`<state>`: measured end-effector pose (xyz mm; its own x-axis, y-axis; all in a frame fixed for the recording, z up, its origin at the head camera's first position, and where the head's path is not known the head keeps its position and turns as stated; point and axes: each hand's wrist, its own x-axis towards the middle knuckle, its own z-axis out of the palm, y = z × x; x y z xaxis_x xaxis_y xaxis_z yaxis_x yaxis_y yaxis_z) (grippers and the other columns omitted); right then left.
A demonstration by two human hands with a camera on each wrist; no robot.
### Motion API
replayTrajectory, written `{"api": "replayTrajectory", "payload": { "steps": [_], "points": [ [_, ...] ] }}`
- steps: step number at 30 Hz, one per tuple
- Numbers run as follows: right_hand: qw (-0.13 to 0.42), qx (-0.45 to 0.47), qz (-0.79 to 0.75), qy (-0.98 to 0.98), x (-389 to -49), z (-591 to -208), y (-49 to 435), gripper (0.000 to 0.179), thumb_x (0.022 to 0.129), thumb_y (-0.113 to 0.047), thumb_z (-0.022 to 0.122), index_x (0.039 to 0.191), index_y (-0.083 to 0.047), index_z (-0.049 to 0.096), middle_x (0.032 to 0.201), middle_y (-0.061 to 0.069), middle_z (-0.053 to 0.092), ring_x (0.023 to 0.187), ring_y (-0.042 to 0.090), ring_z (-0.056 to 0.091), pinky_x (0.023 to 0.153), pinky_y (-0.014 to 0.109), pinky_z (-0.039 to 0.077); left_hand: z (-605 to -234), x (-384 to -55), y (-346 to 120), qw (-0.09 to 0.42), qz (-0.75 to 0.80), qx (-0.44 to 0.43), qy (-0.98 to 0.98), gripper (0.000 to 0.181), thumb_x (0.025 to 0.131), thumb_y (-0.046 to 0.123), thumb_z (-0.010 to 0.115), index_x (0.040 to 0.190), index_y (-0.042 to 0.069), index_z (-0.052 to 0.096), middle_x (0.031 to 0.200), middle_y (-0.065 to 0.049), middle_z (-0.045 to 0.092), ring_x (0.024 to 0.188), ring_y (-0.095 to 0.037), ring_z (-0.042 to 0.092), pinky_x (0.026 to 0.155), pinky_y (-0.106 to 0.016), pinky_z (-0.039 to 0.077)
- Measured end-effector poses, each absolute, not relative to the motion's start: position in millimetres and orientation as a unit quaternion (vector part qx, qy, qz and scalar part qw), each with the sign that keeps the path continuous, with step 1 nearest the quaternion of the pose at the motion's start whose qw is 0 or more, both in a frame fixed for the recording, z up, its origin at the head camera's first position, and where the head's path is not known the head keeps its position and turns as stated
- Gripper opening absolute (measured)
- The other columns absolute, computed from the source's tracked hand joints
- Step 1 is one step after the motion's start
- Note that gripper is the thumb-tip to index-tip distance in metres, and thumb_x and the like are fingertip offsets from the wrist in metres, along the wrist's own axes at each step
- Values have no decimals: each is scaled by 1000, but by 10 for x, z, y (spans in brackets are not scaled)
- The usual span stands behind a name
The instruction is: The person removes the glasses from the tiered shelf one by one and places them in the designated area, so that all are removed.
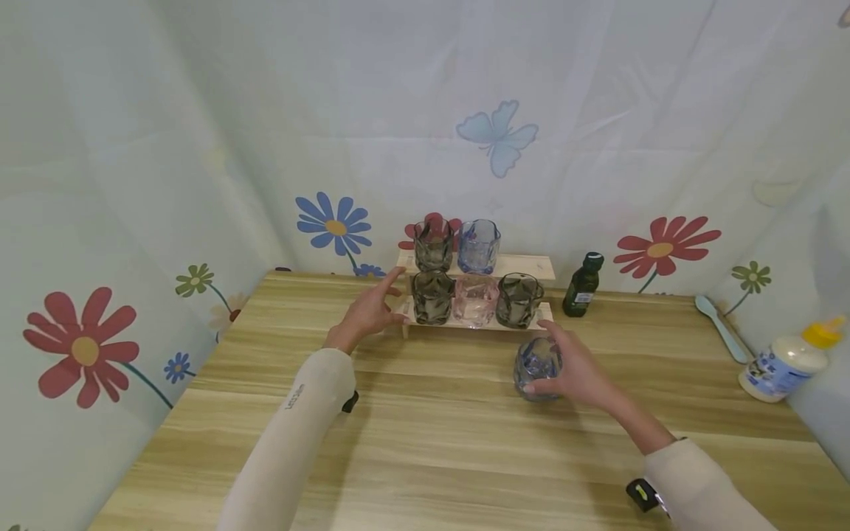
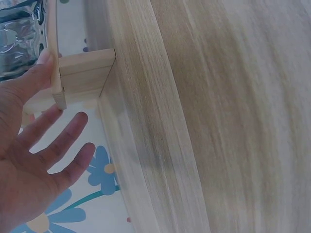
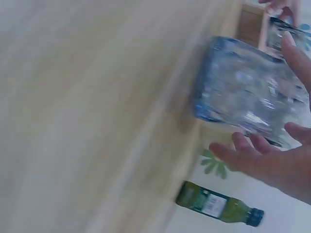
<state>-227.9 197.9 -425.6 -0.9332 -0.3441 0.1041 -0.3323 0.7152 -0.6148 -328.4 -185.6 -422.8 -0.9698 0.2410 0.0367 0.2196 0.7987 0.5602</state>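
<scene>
A two-tier wooden rack (image 1: 524, 267) stands at the back of the table. On its upper tier are a grey glass (image 1: 433, 247) and a blue glass (image 1: 479, 247). Its lower tier bears two dark grey glasses (image 1: 432, 299) and a pink glass (image 1: 475, 301) between them. My left hand (image 1: 368, 313) is at the rack's left end, thumb by the lower board and the other fingers extended. Another bluish glass (image 1: 536, 366) stands on the table before the rack's right end. Around it my right hand (image 1: 583, 372) is spread, thumb on the near side and fingers reaching toward the rack.
A small green bottle (image 1: 582, 285) stands right of the rack. Farther right are a pale blue spoon (image 1: 721, 329) and a white bottle (image 1: 783, 366) with a yellow cap. A flower-printed curtain (image 1: 372, 110) hangs behind the wooden table (image 1: 425, 442).
</scene>
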Motion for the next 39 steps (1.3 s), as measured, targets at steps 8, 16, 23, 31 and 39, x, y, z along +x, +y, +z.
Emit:
{"api": "replayTrajectory", "payload": {
  "steps": [8,16,23,31,39],
  "points": [
    [-12,-169,-322,931,-2331,-3854,2063,105,78,-44,85,155,-3,26,149,32,40,132,51,45,99,67,43,-4231,-3284,-1849,14,290,122,949,102,83,27,83,159,35,17,143,-12,59,100,-33,69,84,-49,55],
    [-58,-206,-352,911,-2597,-3588,2077,102,80,-27,85,157,-3,22,146,32,38,133,50,41,104,67,38,-4268,-3301,-1851,12,295,126,947,102,82,27,84,159,35,17,142,-13,59,93,-29,70,81,-46,55],
    [-52,-227,-373,898,-2878,-3429,1978,104,81,-29,85,160,-13,19,153,28,34,140,48,37,108,65,37,-4276,-3308,-1857,12,293,123,948,103,82,28,84,159,36,16,143,-12,59,93,-29,70,79,-46,55],
    [-24,-241,-374,895,-3166,-3285,1756,105,83,-31,83,161,-18,14,159,24,26,145,46,31,110,65,34,-4271,-3315,-1864,7,292,128,948,103,81,27,85,159,35,17,141,-13,60,90,-28,70,79,-45,56],
    [-26,-244,-363,899,-3417,-3332,1540,108,79,-34,85,160,-17,15,158,26,26,143,46,33,109,65,35,-4269,-3299,-1858,2,285,128,950,103,80,29,85,159,34,18,140,-13,61,85,-25,71,77,-44,56]
  ]
}}
